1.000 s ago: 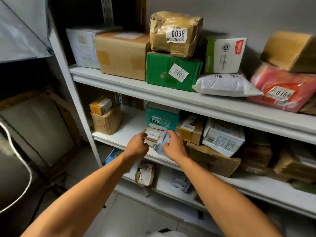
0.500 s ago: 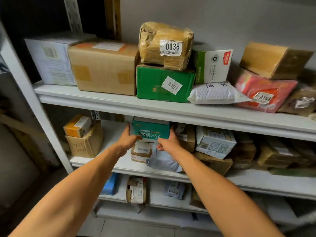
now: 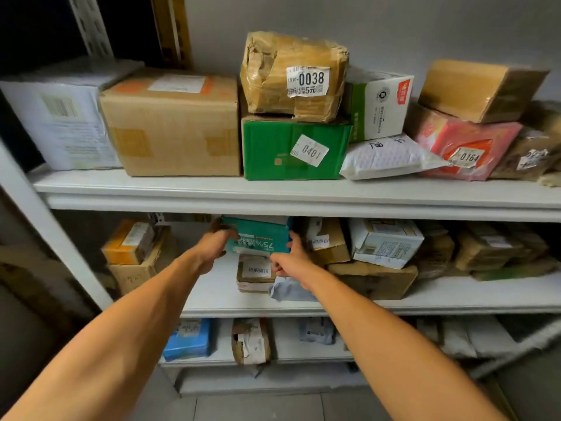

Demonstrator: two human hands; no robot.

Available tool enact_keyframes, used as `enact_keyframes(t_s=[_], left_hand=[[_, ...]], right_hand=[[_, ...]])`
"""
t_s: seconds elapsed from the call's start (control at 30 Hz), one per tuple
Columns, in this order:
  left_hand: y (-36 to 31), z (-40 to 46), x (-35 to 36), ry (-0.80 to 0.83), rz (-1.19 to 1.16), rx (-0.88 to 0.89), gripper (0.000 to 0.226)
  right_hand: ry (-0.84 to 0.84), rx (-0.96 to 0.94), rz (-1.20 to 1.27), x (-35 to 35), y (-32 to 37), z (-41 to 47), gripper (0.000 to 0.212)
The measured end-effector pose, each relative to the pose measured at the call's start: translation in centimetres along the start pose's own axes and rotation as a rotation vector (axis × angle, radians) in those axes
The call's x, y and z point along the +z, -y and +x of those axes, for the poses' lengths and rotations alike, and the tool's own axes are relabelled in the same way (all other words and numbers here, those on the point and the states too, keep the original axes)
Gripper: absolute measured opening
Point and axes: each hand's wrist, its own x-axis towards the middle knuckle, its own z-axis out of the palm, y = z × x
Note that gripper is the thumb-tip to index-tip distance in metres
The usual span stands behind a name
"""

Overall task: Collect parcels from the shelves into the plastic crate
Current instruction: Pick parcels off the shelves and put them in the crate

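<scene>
Item: teal box (image 3: pixel 258 238), printed "75%", middle shelf (image 3: pixel 455 302), sitting on a small taped carton (image 3: pixel 253 276) with a grey mailer bag (image 3: pixel 288 291) just beside it.

Handling: left hand (image 3: pixel 212 249) grips the box's left end, fingers curled round it; right hand (image 3: pixel 291 259) grips the right end, thumb on the front face. Both hands hold the box and nothing else.

Neighbours: brown carton (image 3: pixel 326 243) touching on the right; orange box (image 3: pixel 130 241) well apart on the left.

Destination: plastic crate, not in view.

Advice: the box looks light and rigid. Draw it straight out toward the body, level, keeping its top below the upper shelf's lip (image 3: pixel 303 205). Lift slightly first so the carton and mailer beneath are not dragged off the edge.
</scene>
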Motion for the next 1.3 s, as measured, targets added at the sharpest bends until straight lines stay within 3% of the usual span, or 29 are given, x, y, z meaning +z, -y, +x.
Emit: enact_keyframes(t_s=[0.1,0.27,0.47,0.6,0.8,0.97,1.1,1.3], left_hand=[[0.7,0.1,-0.5,-0.086,-0.08,0.002,0.042],[1.3,0.6,-1.7,-0.126,-0.17,0.056,0.019],[1.6,1.1,-1.9,-0.191,-0.076,0.066,0.022],[2.4,0.5,-2.0,-0.227,-0.15,0.053,0.028],[3.0,-0.5,-3.2,-0.231,-0.212,0.053,0.026],[4.3,-1.0,-3.7,-0.294,-0.177,-0.053,0.054],[5.3,-1.6,-4.3,-0.24,-0.163,-0.169,0.065],[7.4,-3.0,-6.0,-0.016,-0.332,-0.332,0.072]], right_hand=[[-0.042,0.007,0.048,0.3,-0.4,0.1,0.075],[-0.08,-0.006,0.068,0.0,-0.8,0.7,0.064],[-0.152,-0.052,0.043,-0.2,-0.3,1.3,0.071],[-0.171,-0.082,0.076,0.3,-0.8,1.0,0.064],[-0.261,-0.102,0.122,-0.9,-1.2,0.7,0.035],[-0.142,-0.11,0.165,-1.1,-2.2,0.0,0.011],[-0.051,-0.07,0.219,-0.3,-2.3,-1.0,0.017],[0.027,0.047,0.196,0.6,-2.1,-2.4,0.05]])
